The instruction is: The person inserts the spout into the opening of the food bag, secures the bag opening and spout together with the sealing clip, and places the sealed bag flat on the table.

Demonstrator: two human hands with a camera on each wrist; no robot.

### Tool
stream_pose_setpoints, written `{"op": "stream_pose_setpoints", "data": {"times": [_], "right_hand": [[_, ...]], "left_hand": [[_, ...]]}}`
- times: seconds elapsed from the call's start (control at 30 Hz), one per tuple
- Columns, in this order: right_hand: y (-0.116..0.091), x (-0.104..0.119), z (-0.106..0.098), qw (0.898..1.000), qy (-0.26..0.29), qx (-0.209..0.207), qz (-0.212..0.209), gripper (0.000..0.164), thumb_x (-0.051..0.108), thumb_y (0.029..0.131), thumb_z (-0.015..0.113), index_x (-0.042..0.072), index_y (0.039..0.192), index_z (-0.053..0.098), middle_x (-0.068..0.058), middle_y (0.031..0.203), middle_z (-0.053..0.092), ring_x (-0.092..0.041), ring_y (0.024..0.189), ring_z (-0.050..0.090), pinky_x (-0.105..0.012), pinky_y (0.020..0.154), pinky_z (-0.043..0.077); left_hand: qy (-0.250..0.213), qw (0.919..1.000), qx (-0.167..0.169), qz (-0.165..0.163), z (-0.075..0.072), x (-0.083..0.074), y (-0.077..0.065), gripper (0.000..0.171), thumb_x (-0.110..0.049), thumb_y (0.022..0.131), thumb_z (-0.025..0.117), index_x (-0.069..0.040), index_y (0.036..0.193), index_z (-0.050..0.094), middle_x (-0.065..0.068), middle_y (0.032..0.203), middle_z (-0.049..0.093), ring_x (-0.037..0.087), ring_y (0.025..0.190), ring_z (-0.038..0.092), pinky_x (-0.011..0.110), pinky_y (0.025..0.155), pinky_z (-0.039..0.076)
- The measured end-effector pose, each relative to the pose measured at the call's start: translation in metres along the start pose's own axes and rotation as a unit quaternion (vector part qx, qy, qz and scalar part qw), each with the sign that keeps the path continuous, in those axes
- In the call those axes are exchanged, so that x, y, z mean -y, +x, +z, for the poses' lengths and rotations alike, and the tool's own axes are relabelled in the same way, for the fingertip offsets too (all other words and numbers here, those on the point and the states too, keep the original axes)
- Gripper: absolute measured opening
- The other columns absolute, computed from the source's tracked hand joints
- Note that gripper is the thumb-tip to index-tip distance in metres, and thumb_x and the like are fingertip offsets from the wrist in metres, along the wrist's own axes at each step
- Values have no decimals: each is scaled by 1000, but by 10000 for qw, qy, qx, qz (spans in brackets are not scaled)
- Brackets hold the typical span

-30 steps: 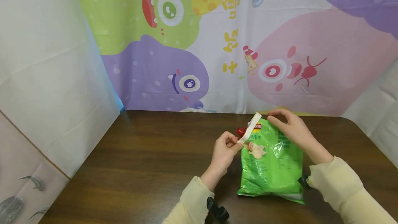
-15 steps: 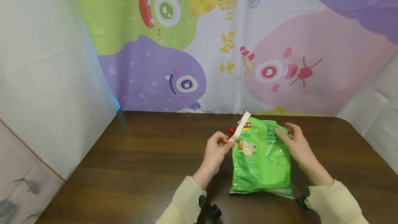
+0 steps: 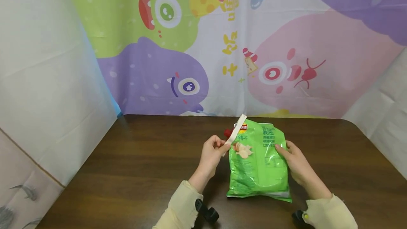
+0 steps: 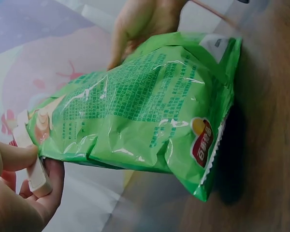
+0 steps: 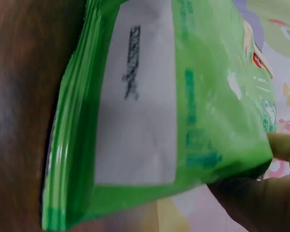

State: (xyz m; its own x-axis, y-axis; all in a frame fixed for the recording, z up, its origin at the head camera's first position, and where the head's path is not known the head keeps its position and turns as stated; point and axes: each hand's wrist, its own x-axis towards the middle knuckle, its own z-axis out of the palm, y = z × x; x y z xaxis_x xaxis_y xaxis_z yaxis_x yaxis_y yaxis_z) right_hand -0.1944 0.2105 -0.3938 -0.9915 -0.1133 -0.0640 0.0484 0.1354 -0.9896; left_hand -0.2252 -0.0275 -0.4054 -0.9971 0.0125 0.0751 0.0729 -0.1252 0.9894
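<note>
A green chip bag (image 3: 259, 169) is held up over the table, its jagged bottom seam showing in the left wrist view. Along the bag's upper left corner runs a white bag clip (image 3: 236, 130) with a red cap (image 3: 227, 132) on it. My left hand (image 3: 210, 156) pinches the lower end of the clip between thumb and fingers. On the other side, my right hand (image 3: 297, 163) grips the bag's right edge, thumb on the printed face and fingers behind, where the bag partly hides them. A pale printed panel (image 5: 137, 96) fills much of the right wrist view.
The dark wooden table (image 3: 143, 172) spreads under both hands. Behind it hangs a cloth printed with cartoon monsters (image 3: 165, 77), and a pale cloth (image 3: 54, 63) hangs on the left. Black wrist devices (image 3: 207, 212) sit at both sleeves.
My right hand has come down from the bag's top right corner to grip its right edge. My left hand keeps pinching the clip, while bag and hands shift left in view.
</note>
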Motion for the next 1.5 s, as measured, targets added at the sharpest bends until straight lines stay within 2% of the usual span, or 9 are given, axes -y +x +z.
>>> {"op": "stream_pose_setpoints", "data": {"times": [0.13,0.37,0.67,0.87,1.1,1.2,1.33,1.4,1.5], "right_hand": [[2,-5,3,9995,281,105,-58,54,29,98,38,-11,130,20,0,87,60,-10,73,63,-31,65,53],[9,-9,11,9984,517,-223,-45,45,20,98,39,-12,127,27,6,81,62,-7,68,62,-28,63,53],[17,-18,17,9994,310,-129,124,45,19,98,37,-14,128,28,7,78,63,-4,68,61,-24,63,51],[19,-23,19,9982,475,-132,339,47,20,99,35,-13,130,23,4,79,62,-5,67,61,-24,62,51],[20,-22,19,9976,322,-221,563,52,19,98,37,-11,135,17,-4,92,55,-5,71,57,-24,66,49],[19,-22,19,9975,-12,-164,683,54,15,96,37,-11,137,13,-15,106,50,-7,78,55,-24,70,47],[19,-22,20,9959,-280,-54,862,62,10,91,38,-11,137,3,-26,123,33,-20,96,48,-27,80,41],[19,-23,20,9952,-311,-33,933,65,7,88,39,-10,137,0,-27,124,30,-24,102,43,-28,83,37],[19,-25,20,9950,-315,-32,943,66,5,85,40,-10,135,-1,-25,121,34,-20,96,45,-27,81,38]], "left_hand": [[-89,9999,31,-132,-6,1,3,35,6,80,61,-10,66,34,1,76,55,9,67,52,25,59,45],[-204,9987,65,-453,-17,6,10,35,3,83,60,-11,65,33,3,78,56,11,73,57,39,73,52],[-351,9971,-64,-666,-26,14,15,33,4,83,59,-11,65,35,3,75,54,10,70,57,33,73,53],[-299,9969,22,-732,-26,17,13,25,6,84,55,-8,71,39,2,75,48,10,69,53,29,70,51],[304,9972,-45,-684,-27,17,12,7,7,80,55,2,84,50,3,74,49,11,65,51,24,64,48],[678,9958,-106,-605,-27,19,12,13,8,77,55,7,90,54,5,78,53,11,67,49,22,61,44],[1081,9926,-125,-530,-25,22,12,22,11,72,53,7,94,55,12,88,57,14,74,49,23,63,41],[1266,9905,-110,-529,-25,24,12,24,12,71,52,6,93,56,13,91,57,15,77,50,22,64,40],[1507,9873,-81,-497,-25,28,12,23,13,71,52,5,92,57,13,91,57,16,78,49,22,65,39]]}}
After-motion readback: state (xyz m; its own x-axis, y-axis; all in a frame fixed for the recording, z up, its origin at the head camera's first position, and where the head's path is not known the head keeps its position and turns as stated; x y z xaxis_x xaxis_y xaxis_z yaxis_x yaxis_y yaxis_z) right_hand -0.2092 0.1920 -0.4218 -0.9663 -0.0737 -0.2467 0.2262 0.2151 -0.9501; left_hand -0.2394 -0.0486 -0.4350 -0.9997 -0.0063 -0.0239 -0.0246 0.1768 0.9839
